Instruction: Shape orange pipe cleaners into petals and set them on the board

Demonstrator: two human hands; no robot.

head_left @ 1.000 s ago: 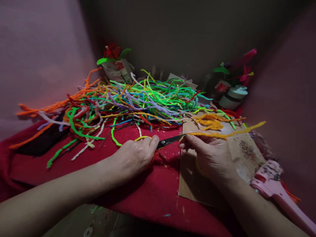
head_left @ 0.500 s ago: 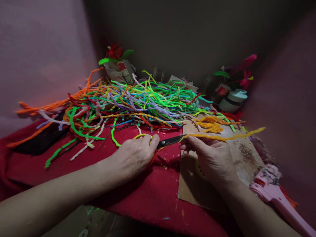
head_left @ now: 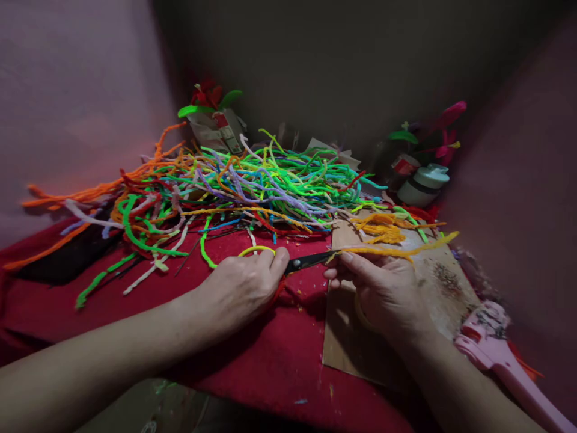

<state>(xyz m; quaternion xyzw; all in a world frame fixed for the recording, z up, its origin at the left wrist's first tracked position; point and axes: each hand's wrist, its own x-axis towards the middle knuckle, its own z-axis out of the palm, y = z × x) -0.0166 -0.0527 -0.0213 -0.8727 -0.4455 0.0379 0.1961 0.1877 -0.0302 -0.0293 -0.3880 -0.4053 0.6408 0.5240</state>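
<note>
My left hand (head_left: 241, 288) is closed around the yellow-handled scissors (head_left: 306, 262), whose dark blades point right. My right hand (head_left: 383, 288) pinches a long yellow-orange pipe cleaner (head_left: 396, 251) that sticks out to the right; its near end lies at the scissor blades. Both hands hover over a red cloth (head_left: 279, 355) and the edge of a brown cardboard sheet (head_left: 347, 343).
A big tangled heap of coloured pipe cleaners (head_left: 234, 186) fills the back of the cloth. Cut orange pieces (head_left: 381, 227) lie on the cardboard. A pink glue gun (head_left: 500, 355) lies at the right. A white jar (head_left: 424, 183) and pipe-cleaner flowers (head_left: 210, 99) stand behind.
The yellow-orange pipe cleaner's free right end has drawn leftward and looks shorter. Both hands stay almost in place, with the blades at the strand.
</note>
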